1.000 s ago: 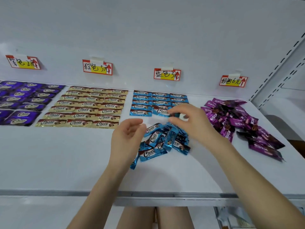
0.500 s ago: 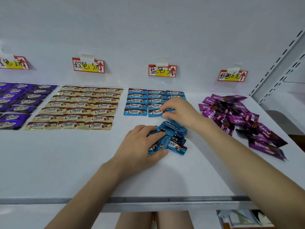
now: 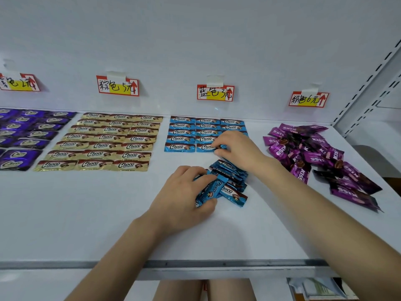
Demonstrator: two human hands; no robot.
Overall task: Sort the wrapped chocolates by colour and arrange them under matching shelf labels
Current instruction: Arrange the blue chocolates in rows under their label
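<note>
White shelf (image 3: 86,213); blue chocolate (image 3: 214,189) lies diagonally.

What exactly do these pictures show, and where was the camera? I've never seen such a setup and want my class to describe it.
There is no machine: these are one person's two bare hands, filmed by a camera worn on the head, looking forward and down. Four labels hang behind the white shelf. Beneath them lie purple chocolates, gold chocolates and blue rows, neatly arranged, and a loose magenta heap at the right. In the middle sits a small blue pile. The left hand grips a loose blue chocolate from that pile; the right hand pinches a front-row chocolate at the blue rows.
</note>
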